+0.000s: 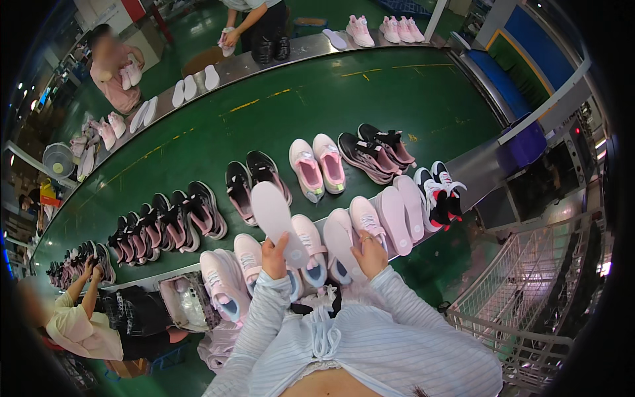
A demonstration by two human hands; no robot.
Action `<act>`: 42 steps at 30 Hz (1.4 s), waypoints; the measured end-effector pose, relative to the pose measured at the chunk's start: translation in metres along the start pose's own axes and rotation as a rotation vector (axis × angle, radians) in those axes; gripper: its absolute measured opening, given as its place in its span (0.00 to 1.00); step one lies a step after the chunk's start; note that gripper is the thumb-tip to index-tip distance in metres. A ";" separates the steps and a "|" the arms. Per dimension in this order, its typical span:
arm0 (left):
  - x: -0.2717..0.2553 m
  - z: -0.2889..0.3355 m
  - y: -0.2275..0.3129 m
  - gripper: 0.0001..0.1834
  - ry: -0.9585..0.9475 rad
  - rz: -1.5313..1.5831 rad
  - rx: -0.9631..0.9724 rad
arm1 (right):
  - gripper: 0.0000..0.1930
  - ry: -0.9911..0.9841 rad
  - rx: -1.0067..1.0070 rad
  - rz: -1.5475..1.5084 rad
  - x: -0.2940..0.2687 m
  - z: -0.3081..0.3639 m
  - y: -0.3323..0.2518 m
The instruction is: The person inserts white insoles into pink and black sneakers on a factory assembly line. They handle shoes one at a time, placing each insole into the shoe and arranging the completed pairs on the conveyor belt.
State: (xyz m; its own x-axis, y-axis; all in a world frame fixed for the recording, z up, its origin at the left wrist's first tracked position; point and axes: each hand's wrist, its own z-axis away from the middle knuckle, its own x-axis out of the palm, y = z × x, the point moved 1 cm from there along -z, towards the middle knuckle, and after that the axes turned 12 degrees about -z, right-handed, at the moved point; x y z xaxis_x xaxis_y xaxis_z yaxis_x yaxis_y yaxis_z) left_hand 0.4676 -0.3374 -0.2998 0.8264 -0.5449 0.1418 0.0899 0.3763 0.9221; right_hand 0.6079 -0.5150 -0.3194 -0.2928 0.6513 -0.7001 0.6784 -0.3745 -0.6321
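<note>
My left hand [275, 258] is closed round the heel end of a pale pink insole [273, 210], which stands tilted upright over the row of shoes. In my right hand [372, 257] is a second pale insole [340, 239], pinched along its side. Right behind that hand sits a pink-and-white sneaker [366, 217]. Another pink sneaker [307, 236] with a blue-grey lining stands between my hands, partly covered by the left insole. More pink sneakers [221, 278] are lined up left of my left hand. To the right lie two loose insoles [394, 221] side by side.
Across the green conveyor belt [397, 89] stand black sneakers [254, 178], a white-and-pink pair [317, 165] and several more dark pairs. Red-black-white sneakers [436, 192] sit at the right. A wire cart [522, 284] stands lower right. Co-workers handle shoes at left and far side.
</note>
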 end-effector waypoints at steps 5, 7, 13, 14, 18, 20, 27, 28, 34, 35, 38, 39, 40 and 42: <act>0.044 -0.008 0.009 0.10 -0.138 0.121 -0.156 | 0.18 -0.126 0.405 -0.568 -0.012 -0.043 -0.020; 0.054 -0.003 0.020 0.10 -0.144 0.088 -0.103 | 0.17 -0.153 0.374 -0.415 -0.010 -0.055 -0.008; 0.064 0.017 0.034 0.12 -0.093 -0.028 -0.052 | 0.14 -0.261 0.492 -0.961 -0.015 -0.079 -0.026; 0.066 0.021 0.037 0.13 -0.113 -0.020 -0.066 | 0.14 -0.230 0.457 -1.100 -0.023 -0.090 -0.042; 0.077 0.030 0.047 0.13 -0.161 -0.003 -0.071 | 0.17 -0.187 0.298 -1.266 -0.036 -0.105 -0.068; 0.080 0.033 0.052 0.13 -0.179 0.020 -0.062 | 0.18 -0.179 0.272 -1.220 -0.037 -0.104 -0.070; 0.085 0.036 0.060 0.14 -0.214 0.021 -0.031 | 0.15 -0.100 0.156 -1.081 -0.039 -0.100 -0.072; 0.085 0.035 0.057 0.14 -0.218 0.020 -0.033 | 0.14 -0.061 0.107 -1.030 -0.039 -0.100 -0.071; 0.082 0.010 0.066 0.14 -0.002 0.042 -0.082 | 0.12 -0.172 0.339 -1.000 -0.033 -0.135 -0.033; 0.077 0.004 0.071 0.15 0.029 0.072 -0.085 | 0.11 -0.160 0.419 -0.961 -0.037 -0.138 -0.022; 0.038 -0.013 0.061 0.21 0.173 -0.075 0.140 | 0.13 -0.308 0.387 -0.621 -0.035 -0.118 0.005; 0.029 -0.014 0.056 0.25 0.269 -0.120 0.255 | 0.14 -0.395 0.338 -0.509 -0.023 -0.097 0.016; 0.033 -0.004 0.071 0.32 0.254 -0.140 0.156 | 0.15 -0.478 0.288 -0.398 -0.011 -0.079 0.029; 0.019 0.003 0.059 0.30 0.313 -0.248 0.181 | 0.16 -0.527 0.230 -0.335 0.010 -0.052 0.041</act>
State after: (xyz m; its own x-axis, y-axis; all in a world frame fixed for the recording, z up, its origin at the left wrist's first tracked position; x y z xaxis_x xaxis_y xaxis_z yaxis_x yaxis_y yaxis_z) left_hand 0.4875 -0.3276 -0.2413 0.9232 -0.3384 -0.1823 0.2312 0.1100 0.9667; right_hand 0.6684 -0.4897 -0.3349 -0.7930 0.3686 -0.4850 0.3495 -0.3769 -0.8578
